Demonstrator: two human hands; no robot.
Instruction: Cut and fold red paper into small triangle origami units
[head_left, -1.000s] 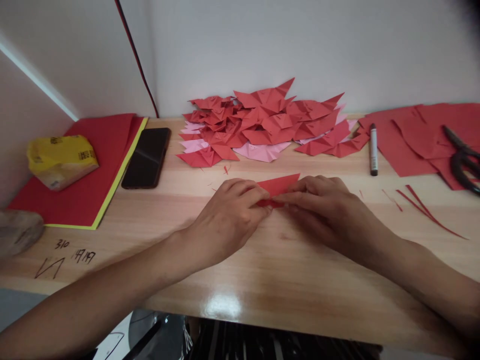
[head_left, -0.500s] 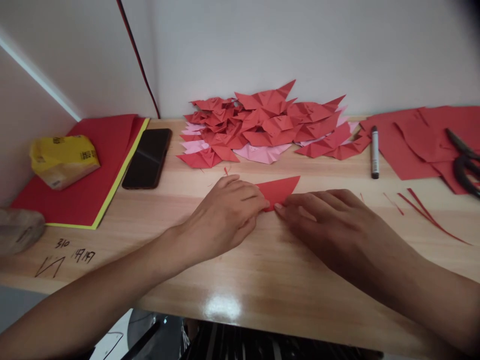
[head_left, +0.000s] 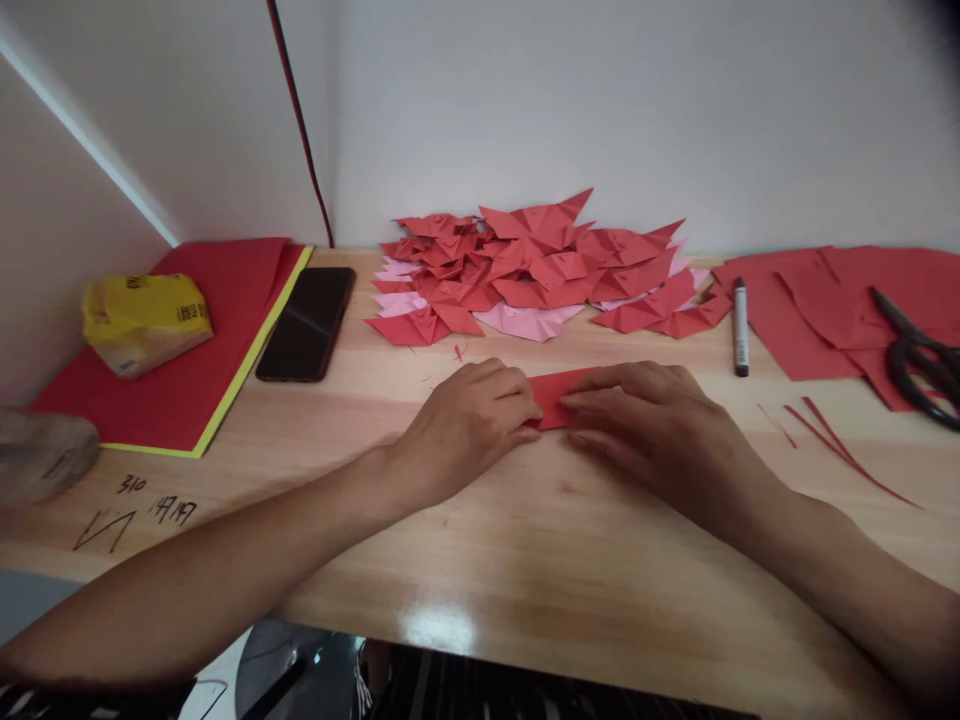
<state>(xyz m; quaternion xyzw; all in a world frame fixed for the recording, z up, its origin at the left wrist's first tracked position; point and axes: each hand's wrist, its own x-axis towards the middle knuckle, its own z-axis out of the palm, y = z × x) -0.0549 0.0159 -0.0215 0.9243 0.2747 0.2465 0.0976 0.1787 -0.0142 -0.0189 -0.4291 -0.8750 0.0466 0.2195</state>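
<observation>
A small folded piece of red paper (head_left: pixel 553 398) lies on the wooden table, between my two hands. My left hand (head_left: pixel 480 415) grips its left side, fingers curled and the tips at the near edge. Over the right part of the paper rests my right hand (head_left: pixel 649 415), its fingers close together and the tips touching the paper. The paper's right end is hidden beneath that hand. Behind it, against the wall, a heap of folded red paper shapes (head_left: pixel 540 265) stands, with some pink folded shapes (head_left: pixel 529 318) among them.
On the left, a yellow package (head_left: pixel 146 320) sits on red sheets (head_left: pixel 172 400) beside a black phone (head_left: pixel 306 322). Rightward are a marker (head_left: pixel 741 330), red paper pieces (head_left: pixel 814 340), black scissors (head_left: pixel 911 355) and thin red strips (head_left: pixel 847 450). Handwriting marks the table at front left.
My right hand has slid left and forward over the paper, covering its pointed right end. My left hand stays on the left side. The view has shifted slightly.
</observation>
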